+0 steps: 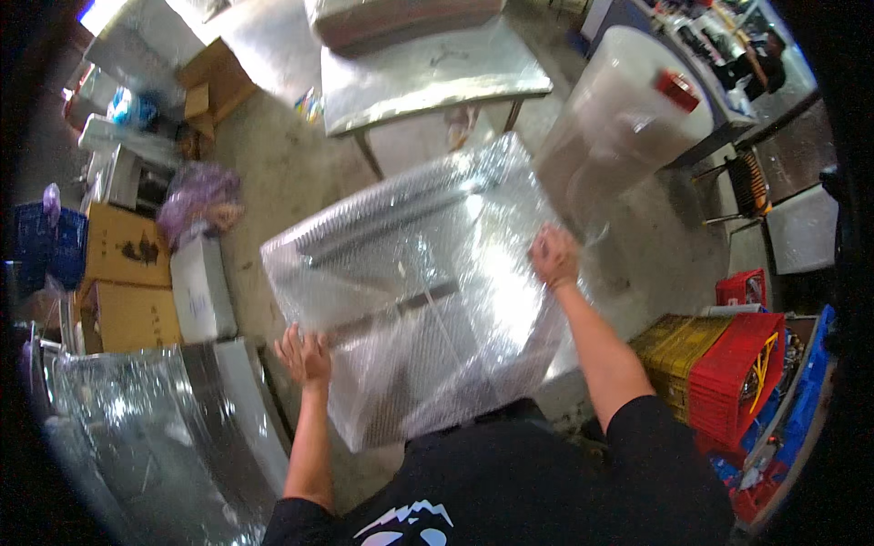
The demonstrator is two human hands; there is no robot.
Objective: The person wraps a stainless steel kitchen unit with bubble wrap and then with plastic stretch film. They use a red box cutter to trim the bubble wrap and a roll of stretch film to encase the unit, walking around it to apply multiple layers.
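Observation:
A large flat rectangular piece wrapped in clear bubble wrap [401,264] lies tilted in front of me, its near edge against my body. A long ridge runs under the wrap along its far side, and light glares off its right half. At the left edge, my left hand [306,357] touches the wrap with its fingers apart. My right hand [553,255] is closed at the right edge, gripping the bubble wrap there. A thin loose bit of film sticks out beside it. What lies beneath the wrap is hard to make out.
Ahead stands a metal-topped table [437,73]. A big bubble wrap roll [610,118] with red tape on top stands at the far right. Stacked yellow and red crates [728,369] are at right. On the left are cardboard boxes [132,314] and a film-wrapped unit [155,428].

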